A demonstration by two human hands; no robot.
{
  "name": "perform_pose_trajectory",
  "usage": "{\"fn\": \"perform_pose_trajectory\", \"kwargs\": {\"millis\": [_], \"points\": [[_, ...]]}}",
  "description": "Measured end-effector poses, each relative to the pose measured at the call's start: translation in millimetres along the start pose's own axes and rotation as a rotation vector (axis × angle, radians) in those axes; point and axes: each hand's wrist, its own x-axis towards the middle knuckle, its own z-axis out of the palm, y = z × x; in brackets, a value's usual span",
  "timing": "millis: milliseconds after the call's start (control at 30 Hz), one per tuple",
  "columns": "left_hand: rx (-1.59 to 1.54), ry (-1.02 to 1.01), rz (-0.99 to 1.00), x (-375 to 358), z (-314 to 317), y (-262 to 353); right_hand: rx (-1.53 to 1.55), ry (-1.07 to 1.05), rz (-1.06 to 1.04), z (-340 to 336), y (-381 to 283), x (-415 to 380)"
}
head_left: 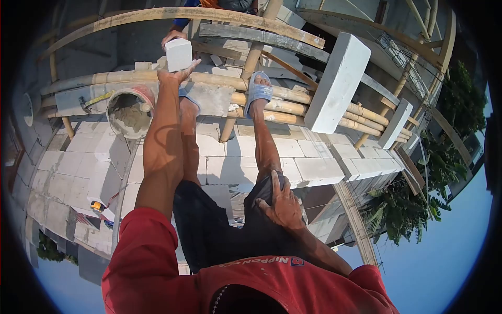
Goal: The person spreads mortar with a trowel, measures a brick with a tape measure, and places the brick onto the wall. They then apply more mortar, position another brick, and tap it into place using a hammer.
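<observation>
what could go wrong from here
The white block could drop between the left hand and the co-worker's hand. The open-toed sandal might slip on the round bamboo poles. The bucket of grey mix, close beside the left forearm, could get knocked.

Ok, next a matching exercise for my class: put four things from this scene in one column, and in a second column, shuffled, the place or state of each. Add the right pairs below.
Things
1. Small white block
2. Bucket
3. Yellow-handled tool
4. Right hand

Places and states
A. Resting at the knee
B. Touched by both the left hand and a co-worker's hand
C. Lying just left of the bucket
D. Standing with a grey mix inside

Right pairs
1-B
2-D
3-C
4-A
</observation>
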Motion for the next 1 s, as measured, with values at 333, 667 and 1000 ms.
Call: {"fn": "perform_pose_trajectory", "kwargs": {"millis": [333,667,1000], "points": [[2.079,-0.197,0.086,-247,-38,-71,0.080,-0.043,0.023,-3,-1,-6],[2.856,-0.352,0.183,-444,-34,8,0.636,0.561,0.030,16,-5,-93],[2.750,-0.186,-0.388,-556,14,12,1.158,0.501,0.249,120,-9,-166]]}}
